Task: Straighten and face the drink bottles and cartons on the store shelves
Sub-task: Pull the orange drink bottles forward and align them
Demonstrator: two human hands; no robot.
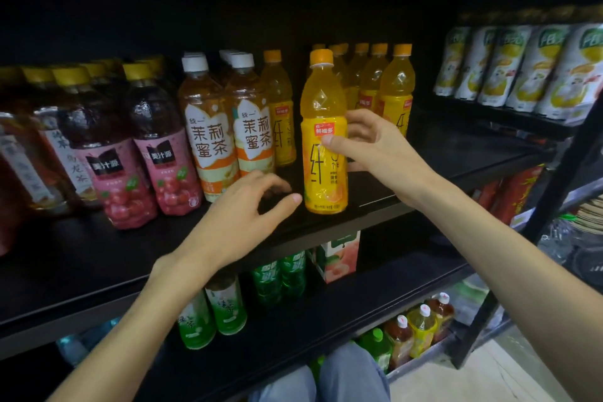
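Head view. The right hand (368,140) grips an orange juice bottle (323,137) at label height, thumb on the front of the label, fingers wrapped behind. The bottle stands upright at the near edge of the black shelf (81,258), its label facing outward, well forward of the orange juice row (381,85) at the far right. The left hand (241,206) holds nothing; its fingers are loosely curled, thumb extended toward the bottle base, close to it but apart. Whether this hand rests on the shelf or hovers just above it is unclear from this angle.

To the left stand two tea bottles (228,130) with white caps, then pink-labelled juice bottles (143,153).

Risks: the bottle sits at the shelf lip, so a sideways push while turning it can tip it off the edge. A left-hand sweep can strike the nearest tea bottle. Gripping only mid-body lets the base slide.
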